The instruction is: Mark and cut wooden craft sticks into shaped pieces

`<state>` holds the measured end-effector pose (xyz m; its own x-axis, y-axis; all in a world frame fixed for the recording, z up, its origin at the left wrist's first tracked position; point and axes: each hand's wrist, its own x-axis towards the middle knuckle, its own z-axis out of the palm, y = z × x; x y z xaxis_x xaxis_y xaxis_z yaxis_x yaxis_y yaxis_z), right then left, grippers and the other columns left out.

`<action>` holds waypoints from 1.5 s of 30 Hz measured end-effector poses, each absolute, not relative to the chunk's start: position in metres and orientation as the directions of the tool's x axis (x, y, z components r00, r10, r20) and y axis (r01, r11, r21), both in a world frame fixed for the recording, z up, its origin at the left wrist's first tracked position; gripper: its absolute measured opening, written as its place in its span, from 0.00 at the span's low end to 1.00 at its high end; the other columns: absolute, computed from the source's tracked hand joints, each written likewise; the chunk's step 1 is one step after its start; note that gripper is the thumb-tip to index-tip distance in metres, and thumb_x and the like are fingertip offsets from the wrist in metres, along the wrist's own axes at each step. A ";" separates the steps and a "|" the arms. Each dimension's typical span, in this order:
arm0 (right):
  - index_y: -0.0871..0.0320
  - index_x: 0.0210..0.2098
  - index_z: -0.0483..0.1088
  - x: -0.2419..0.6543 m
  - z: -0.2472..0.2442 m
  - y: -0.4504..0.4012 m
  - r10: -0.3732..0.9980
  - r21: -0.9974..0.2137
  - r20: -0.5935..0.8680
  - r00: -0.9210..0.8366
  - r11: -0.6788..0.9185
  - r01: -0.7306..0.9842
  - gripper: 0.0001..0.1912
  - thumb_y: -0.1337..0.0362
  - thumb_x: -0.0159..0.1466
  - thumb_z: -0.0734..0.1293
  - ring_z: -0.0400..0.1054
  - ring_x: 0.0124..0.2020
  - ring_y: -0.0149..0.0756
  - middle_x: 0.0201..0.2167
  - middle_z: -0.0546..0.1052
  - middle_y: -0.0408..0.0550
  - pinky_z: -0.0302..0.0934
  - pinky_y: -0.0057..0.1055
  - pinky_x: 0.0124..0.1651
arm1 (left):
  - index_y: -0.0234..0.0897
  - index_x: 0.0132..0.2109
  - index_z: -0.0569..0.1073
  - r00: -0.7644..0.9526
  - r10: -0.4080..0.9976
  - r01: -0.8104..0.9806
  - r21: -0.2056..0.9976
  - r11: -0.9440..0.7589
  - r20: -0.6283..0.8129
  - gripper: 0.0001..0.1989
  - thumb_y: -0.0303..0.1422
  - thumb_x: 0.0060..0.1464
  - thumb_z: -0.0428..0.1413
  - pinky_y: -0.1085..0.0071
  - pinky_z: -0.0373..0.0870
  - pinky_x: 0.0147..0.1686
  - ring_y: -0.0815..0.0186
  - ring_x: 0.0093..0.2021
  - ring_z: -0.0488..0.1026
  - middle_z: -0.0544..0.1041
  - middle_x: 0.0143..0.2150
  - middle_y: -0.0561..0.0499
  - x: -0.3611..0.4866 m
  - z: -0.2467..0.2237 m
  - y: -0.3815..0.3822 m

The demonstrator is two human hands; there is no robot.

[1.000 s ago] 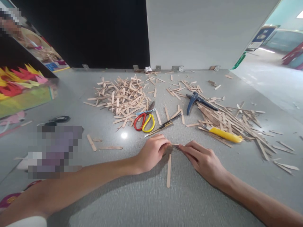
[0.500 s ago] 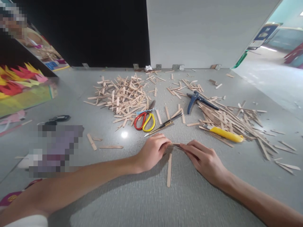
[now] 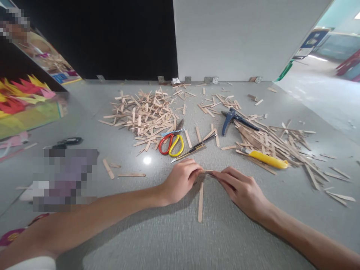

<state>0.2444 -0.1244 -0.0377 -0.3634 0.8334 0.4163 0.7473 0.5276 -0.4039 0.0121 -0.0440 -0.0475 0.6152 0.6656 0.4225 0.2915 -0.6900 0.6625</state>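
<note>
Near the scissors (image 3: pixel 171 138), left fingers (image 3: pixel 194 167) and right fingers (image 3: pixel 227 177) pinch a wooden stick (image 3: pixel 208 171).

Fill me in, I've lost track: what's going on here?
A person holds a thin wooden stick at its two ends, one in the left-hand grip, the other in the right-hand grip. A loose stick lies on the grey surface just below it. Beyond the hands lie red-and-yellow-handled scissors and a slim black tool. Farther right are a yellow-handled tool and a blue tool, among scattered sticks.
</note>
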 end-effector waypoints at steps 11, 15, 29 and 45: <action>0.61 0.56 0.78 0.246 -0.040 -0.123 0.824 -0.431 0.447 -0.347 0.539 0.724 0.16 0.68 0.79 0.60 0.80 0.35 0.33 0.39 0.82 0.52 0.74 0.25 0.36 | 0.36 0.39 0.79 0.616 0.673 0.303 0.666 -0.682 0.409 0.14 0.27 0.73 0.52 0.72 0.70 0.35 0.65 0.33 0.74 0.78 0.32 0.50 0.011 -0.048 -0.044; 0.61 0.56 0.78 0.246 -0.041 -0.123 0.830 -0.409 0.430 -0.355 0.529 0.743 0.17 0.66 0.80 0.59 0.81 0.35 0.33 0.39 0.82 0.52 0.75 0.25 0.36 | 0.35 0.38 0.79 0.613 0.670 0.299 0.662 -0.687 0.418 0.14 0.27 0.73 0.52 0.72 0.70 0.35 0.65 0.32 0.74 0.77 0.32 0.51 0.012 -0.048 -0.044; 0.59 0.56 0.79 0.244 -0.036 -0.123 0.824 -0.410 0.441 -0.354 0.536 0.738 0.17 0.66 0.80 0.58 0.80 0.34 0.32 0.39 0.82 0.52 0.75 0.25 0.35 | 0.36 0.39 0.79 0.616 0.671 0.298 0.666 -0.684 0.413 0.13 0.27 0.73 0.52 0.72 0.71 0.34 0.66 0.33 0.74 0.78 0.33 0.50 0.012 -0.048 -0.044; 0.58 0.57 0.79 0.246 -0.040 -0.124 0.847 -0.433 0.405 -0.343 0.508 0.744 0.18 0.66 0.79 0.59 0.81 0.36 0.34 0.40 0.82 0.53 0.76 0.26 0.37 | 0.36 0.38 0.79 0.612 0.672 0.306 0.659 -0.687 0.417 0.15 0.28 0.73 0.51 0.71 0.71 0.35 0.65 0.32 0.73 0.78 0.32 0.50 0.012 -0.047 -0.045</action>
<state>0.2464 -0.1244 -0.0399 -0.3433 0.8474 0.4051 0.7445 0.5085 -0.4327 0.0125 -0.0447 -0.0472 0.6117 0.6723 0.4169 0.3057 -0.6869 0.6593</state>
